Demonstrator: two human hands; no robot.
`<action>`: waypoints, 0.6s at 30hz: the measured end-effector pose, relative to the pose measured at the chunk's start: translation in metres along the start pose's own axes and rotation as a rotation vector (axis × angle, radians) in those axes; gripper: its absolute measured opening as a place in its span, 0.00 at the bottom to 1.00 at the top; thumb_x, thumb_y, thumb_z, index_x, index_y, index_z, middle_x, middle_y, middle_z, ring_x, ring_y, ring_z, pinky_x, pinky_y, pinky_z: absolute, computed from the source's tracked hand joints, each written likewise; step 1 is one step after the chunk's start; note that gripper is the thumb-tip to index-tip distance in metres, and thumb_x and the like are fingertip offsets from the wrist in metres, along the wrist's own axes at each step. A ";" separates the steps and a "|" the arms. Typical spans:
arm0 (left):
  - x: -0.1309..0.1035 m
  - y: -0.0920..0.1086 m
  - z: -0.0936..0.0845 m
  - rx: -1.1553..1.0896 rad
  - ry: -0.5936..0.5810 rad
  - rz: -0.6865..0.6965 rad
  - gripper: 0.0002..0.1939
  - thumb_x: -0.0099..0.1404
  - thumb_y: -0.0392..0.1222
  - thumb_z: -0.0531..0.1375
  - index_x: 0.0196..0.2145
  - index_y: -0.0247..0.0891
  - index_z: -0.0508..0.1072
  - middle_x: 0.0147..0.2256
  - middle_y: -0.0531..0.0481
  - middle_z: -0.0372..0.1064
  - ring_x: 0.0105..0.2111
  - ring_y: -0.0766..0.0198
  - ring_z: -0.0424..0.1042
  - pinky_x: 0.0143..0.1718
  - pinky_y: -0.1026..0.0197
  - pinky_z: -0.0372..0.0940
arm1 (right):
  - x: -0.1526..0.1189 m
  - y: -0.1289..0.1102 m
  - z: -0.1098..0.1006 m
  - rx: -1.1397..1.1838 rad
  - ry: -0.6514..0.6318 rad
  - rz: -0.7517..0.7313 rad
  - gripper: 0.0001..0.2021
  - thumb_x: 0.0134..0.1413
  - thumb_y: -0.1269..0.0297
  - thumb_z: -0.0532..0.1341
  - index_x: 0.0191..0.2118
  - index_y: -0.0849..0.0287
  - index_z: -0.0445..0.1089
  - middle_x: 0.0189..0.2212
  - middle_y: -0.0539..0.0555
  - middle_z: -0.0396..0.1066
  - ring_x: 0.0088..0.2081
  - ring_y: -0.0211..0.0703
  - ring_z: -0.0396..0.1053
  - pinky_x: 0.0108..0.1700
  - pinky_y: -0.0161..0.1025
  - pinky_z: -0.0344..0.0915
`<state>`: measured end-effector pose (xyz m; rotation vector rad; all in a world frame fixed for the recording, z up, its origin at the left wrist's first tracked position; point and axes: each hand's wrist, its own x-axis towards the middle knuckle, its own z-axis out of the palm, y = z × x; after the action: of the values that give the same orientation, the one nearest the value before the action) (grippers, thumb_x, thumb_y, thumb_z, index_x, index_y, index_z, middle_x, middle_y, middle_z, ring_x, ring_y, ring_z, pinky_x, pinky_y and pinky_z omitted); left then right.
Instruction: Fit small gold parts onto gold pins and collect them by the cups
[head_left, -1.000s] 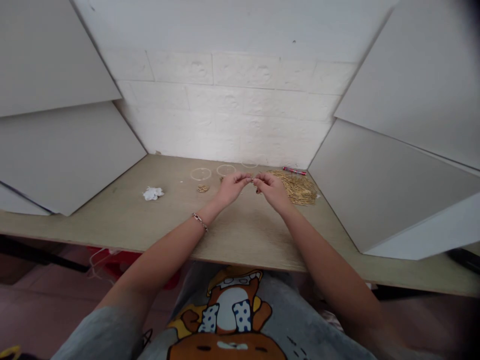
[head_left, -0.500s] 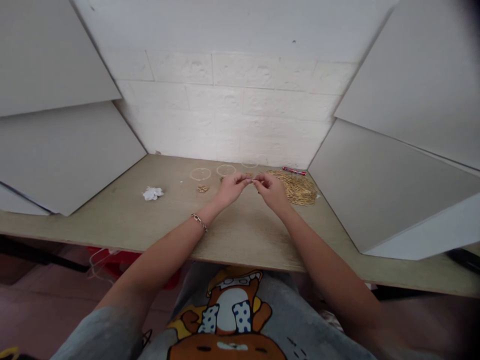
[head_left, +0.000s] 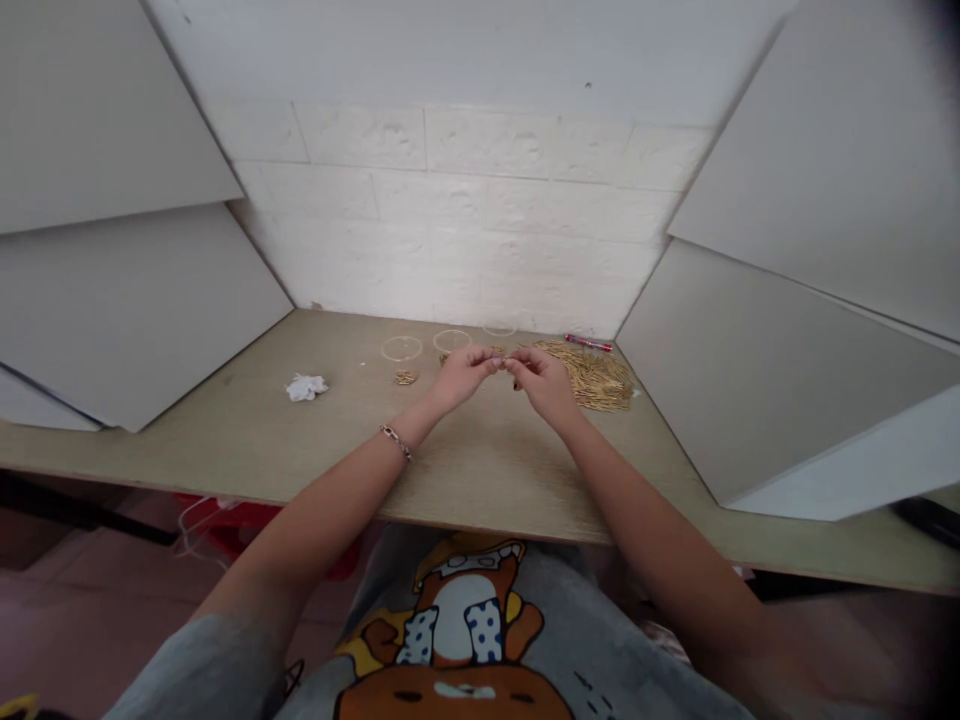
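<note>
My left hand (head_left: pixel 463 376) and my right hand (head_left: pixel 546 378) meet fingertip to fingertip above the table, both pinched closed. Whatever sits between the fingertips is too small to make out. Beside and behind my right hand spreads a pile of thin gold-coloured sticks or pins (head_left: pixel 600 376). A small cluster of gold pieces (head_left: pixel 406 377) lies left of my left hand, and more gold bits are partly hidden behind both hands. Clear round rings or dish rims (head_left: pixel 402 348) stand in a row near the wall.
A crumpled white tissue (head_left: pixel 306 387) lies on the left of the table (head_left: pixel 495 470). A red tube-shaped thing (head_left: pixel 589 342) rests at the back right. Grey panels (head_left: pixel 810 370) flank both sides, and a white brick-patterned wall (head_left: pixel 457 200) closes the back. Below is a red stool (head_left: pixel 240 520).
My fingertips have shifted very slightly while staying together in the same spot. Nothing else has visibly moved.
</note>
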<state>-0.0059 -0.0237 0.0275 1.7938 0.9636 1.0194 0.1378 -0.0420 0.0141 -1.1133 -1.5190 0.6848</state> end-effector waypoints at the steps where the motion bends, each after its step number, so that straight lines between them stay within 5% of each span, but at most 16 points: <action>1: 0.000 0.000 0.000 -0.019 -0.003 -0.004 0.10 0.57 0.41 0.55 0.32 0.32 0.71 0.31 0.49 0.70 0.33 0.66 0.66 0.40 0.61 0.59 | 0.000 0.000 0.000 0.020 -0.005 0.010 0.10 0.43 0.58 0.58 0.27 0.60 0.67 0.21 0.49 0.66 0.19 0.33 0.60 0.22 0.33 0.58; 18: 0.001 0.001 -0.001 0.086 0.026 -0.017 0.10 0.57 0.42 0.55 0.31 0.33 0.71 0.30 0.50 0.69 0.32 0.66 0.65 0.37 0.62 0.59 | 0.001 0.003 0.000 0.004 0.007 0.012 0.10 0.43 0.58 0.58 0.26 0.60 0.68 0.20 0.49 0.66 0.19 0.33 0.59 0.21 0.33 0.58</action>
<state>-0.0065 -0.0227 0.0286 1.8434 1.0503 1.0067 0.1382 -0.0400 0.0122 -1.1217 -1.5060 0.6909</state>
